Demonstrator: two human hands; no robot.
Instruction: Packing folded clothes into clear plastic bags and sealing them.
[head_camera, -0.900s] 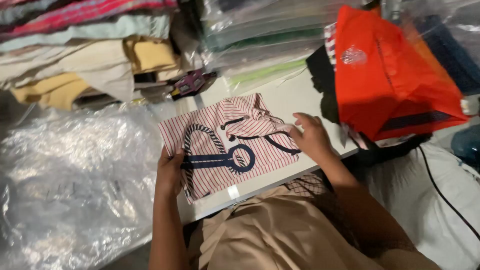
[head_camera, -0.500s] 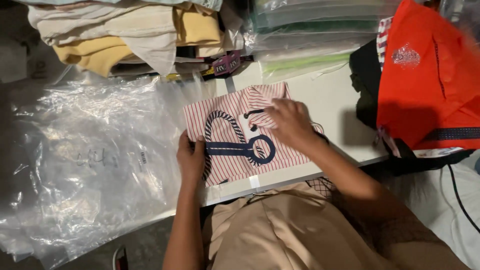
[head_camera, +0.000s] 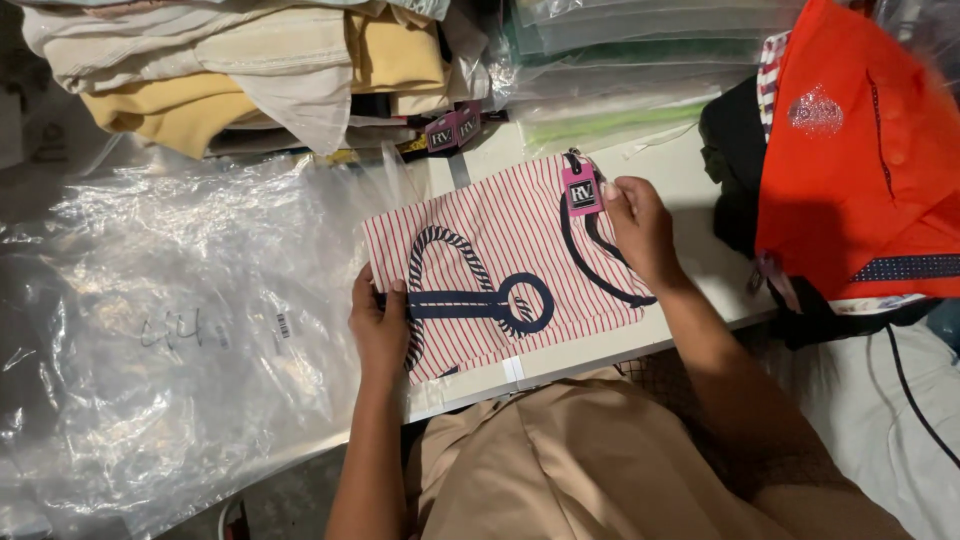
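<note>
head view, tag: a small pink swing tag (head_camera: 581, 190) with a dark square patch sits at the upper right edge of the striped garment (head_camera: 500, 265), just left of your right hand (head_camera: 640, 230).
head view, garment: folded flat in the middle of the frame on the pale table (head_camera: 690, 190); thin red and white stripes, soft knit, with a navy anchor and rope print and a navy neck trim.
head view, right hand: your fingertips rest on the cloth by the tag; i cannot tell whether they pinch it.
head view, left hand: your left hand (head_camera: 380, 325) is closed on the garment's lower left edge, thumb on top.
head view, plastic bags: crinkled clear plastic bags (head_camera: 170, 330) fill the left of the frame, glossy, with a small barcode sticker.
head view, second tags: two more pink tags (head_camera: 453, 130) lie at upper centre.
head view, stacks: folded cream and mustard clothes (head_camera: 250, 70) upper left; bagged clothes (head_camera: 630, 60) upper centre.
head view, orange garment: bright orange garment (head_camera: 860, 170) at the right, with a glittery round emblem.
</note>
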